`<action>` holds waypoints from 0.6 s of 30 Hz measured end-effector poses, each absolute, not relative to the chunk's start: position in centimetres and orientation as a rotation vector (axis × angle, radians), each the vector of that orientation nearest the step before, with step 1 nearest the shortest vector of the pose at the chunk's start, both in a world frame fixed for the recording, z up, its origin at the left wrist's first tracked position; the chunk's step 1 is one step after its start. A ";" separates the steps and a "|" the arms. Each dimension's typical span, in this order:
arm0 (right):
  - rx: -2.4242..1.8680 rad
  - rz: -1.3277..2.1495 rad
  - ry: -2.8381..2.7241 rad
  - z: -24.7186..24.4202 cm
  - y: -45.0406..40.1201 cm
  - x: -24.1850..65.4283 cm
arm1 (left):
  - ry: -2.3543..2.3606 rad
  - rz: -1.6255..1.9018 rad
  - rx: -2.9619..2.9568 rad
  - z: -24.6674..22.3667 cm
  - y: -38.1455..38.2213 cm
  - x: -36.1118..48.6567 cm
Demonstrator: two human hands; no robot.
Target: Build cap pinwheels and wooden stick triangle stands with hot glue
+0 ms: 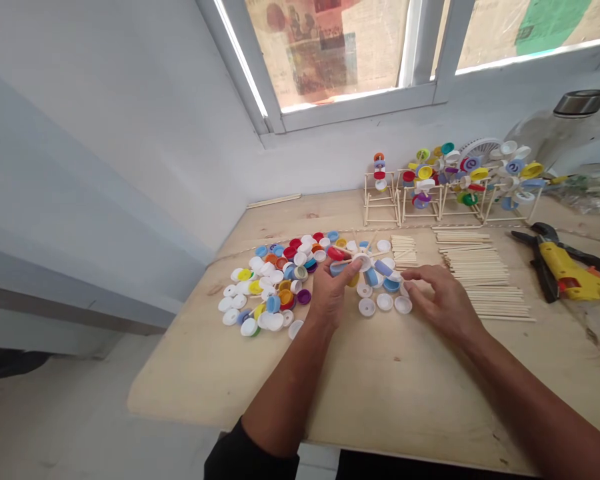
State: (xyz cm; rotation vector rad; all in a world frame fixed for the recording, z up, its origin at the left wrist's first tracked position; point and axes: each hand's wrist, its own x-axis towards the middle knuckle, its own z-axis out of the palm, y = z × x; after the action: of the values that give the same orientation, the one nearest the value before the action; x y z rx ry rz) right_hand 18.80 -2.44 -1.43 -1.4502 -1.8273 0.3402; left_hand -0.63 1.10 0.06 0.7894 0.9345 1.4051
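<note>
The wheel (364,261) is at the centre of the frame, above the counter (205,373). Its hub is white and round; thin, pale sticks (380,253) radiate outward, with a red cap (335,253) and blue caps (383,268) around it. The left hand (330,287) grips the wheel, thumb opposing fingers. The right hand (440,300), half-closed, is at the wheel's right edge; its hold cannot be determined.
</note>
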 end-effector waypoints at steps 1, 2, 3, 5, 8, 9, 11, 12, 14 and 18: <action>-1.430 0.302 -1.900 -1.6 -2.4 18.8 | 0.941 1.419 0.777 0.0 1.2 -0.7; -1.421 0.266 -1.955 -1.7 -2.3 18.9 | 0.948 1.427 0.764 -0.1 1.3 -0.7; -1.427 0.229 -1.987 -1.8 -2.3 19.0 | 0.953 1.432 0.752 -0.1 1.3 -0.7; -1.481 0.137 -1.990 -1.9 -2.1 19.4 | 0.964 1.442 0.734 -0.2 1.4 -0.7; -1.587 0.024 -1.962 -2.1 -1.9 20.0 | 0.969 1.447 0.722 -0.2 1.4 -0.6; -1.609 0.012 -1.974 -2.2 -1.9 20.1 | 0.967 1.445 0.721 -0.2 1.3 -0.6; -1.624 0.031 -2.024 -2.4 -1.9 20.1 | 0.962 1.439 0.723 -0.2 1.3 -0.6; -1.621 0.051 -2.050 -2.5 -1.9 20.1 | 0.958 1.437 0.727 -0.2 1.3 -0.6; -1.611 0.088 -2.081 -2.6 -1.9 19.9 | 0.948 1.434 0.738 -0.3 1.3 -0.6; -1.621 0.137 -2.075 -2.8 -1.8 19.9 | 0.951 1.428 0.752 -0.4 1.2 -0.6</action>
State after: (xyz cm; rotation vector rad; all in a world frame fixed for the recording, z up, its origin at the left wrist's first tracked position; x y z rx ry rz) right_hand 19.90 -1.78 -2.75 -1.6206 -2.0747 0.1371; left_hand -0.56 1.25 -0.41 0.7517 0.9507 1.4279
